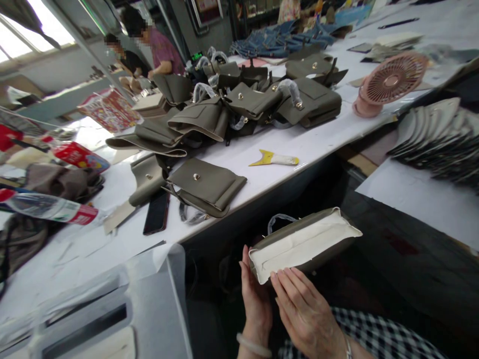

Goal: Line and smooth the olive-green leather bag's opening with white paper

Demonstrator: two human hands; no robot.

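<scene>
An olive-grey handbag (305,244) is held over the dark gap in front of the table. Its pale, off-white underside is turned up toward me, and a plastic-wrapped handle sticks out on its far side. My left hand (257,294) grips the bag's left end, fingers reaching up along the corner. Against the near long edge presses my right hand (305,309), its fingers together over the rim of the pale panel; its thumb is hidden. On the table beyond, a similar flap bag (207,184) lies near the edge, next to a phone (156,212).
A pile of olive-grey bags (239,99) covers the table's middle. A yellow-and-white tool (273,158) lies near the edge, and a pink fan (392,82) stands to its right. Stacked dark pieces (441,139) are at right, a bottle (52,205) at left. Two people work behind.
</scene>
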